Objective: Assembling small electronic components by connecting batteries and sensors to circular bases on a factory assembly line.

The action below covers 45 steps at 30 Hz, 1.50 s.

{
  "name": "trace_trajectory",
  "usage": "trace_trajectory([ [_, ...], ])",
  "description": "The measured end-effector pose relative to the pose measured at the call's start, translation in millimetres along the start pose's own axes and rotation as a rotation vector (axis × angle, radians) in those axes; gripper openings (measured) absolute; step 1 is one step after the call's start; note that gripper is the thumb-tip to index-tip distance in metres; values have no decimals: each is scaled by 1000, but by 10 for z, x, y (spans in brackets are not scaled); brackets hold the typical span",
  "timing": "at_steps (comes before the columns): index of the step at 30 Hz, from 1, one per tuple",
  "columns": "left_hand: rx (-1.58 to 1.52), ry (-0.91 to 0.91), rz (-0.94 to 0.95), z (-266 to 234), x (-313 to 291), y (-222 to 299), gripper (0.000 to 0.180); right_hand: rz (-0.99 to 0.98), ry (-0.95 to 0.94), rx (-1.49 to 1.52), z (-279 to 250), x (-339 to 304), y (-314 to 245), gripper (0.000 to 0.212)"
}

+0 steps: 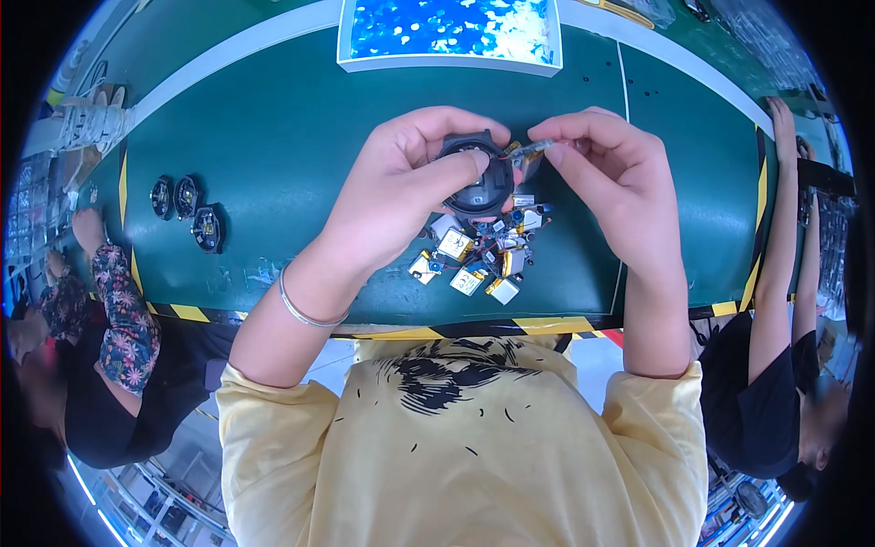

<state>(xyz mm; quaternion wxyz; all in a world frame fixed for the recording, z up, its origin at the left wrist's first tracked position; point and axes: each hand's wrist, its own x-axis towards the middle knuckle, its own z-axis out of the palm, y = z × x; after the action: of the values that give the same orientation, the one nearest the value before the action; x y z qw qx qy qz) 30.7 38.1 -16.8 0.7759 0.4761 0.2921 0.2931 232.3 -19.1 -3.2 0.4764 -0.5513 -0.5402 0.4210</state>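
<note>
My left hand (394,187) is closed around a round black watch case (476,199), its thumb lying across the open inside. At the right of the case, my right hand (622,178) pinches a small, thin silvery piece (532,149) between thumb and forefinger. What that piece is cannot be made out; fine wires seem to run from it toward the case. Just below both hands lies a loose heap of small silver battery packs (455,243) with yellow tape edges and thin wires. Part of the heap is hidden by the watch case and fingers.
Several round black housings (208,228) lie at the left on the green mat (273,164). A white-rimmed box with a blue, glittery inside (447,64) stands at the far middle. Yellow-black tape (547,325) marks the near edge. Co-workers' arms (775,219) show at both sides.
</note>
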Motion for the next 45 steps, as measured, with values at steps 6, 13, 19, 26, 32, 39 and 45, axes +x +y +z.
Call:
trace_trajectory([
  [6, -176, -36, -133, -10, 2, 69, 36, -63, 76, -70, 11, 4, -29, 16],
  [13, -250, -70, -158, -23, 8, 67, 26, -106, 60, -83, 51, 17, -61, 20],
  [19, 298, 50, -76, 8, -10, -3, 15, -50, 4, 24, 143, -48, -26, 21],
  [26, -232, 168, -32, 42, 4, -25, 14, -431, 128, -388, 279, -33, -45, 13],
  [32, -320, 167, -104, 7, 6, -15, 14, -539, 79, -381, 277, 0, -24, 15],
  [39, -310, 34, -150, -39, 0, 7, 14, -400, 167, -263, 218, 101, 147, 13],
  [45, -200, 159, -82, -69, 13, 34, 14, -517, 109, -808, 24, 270, 273, 12],
])
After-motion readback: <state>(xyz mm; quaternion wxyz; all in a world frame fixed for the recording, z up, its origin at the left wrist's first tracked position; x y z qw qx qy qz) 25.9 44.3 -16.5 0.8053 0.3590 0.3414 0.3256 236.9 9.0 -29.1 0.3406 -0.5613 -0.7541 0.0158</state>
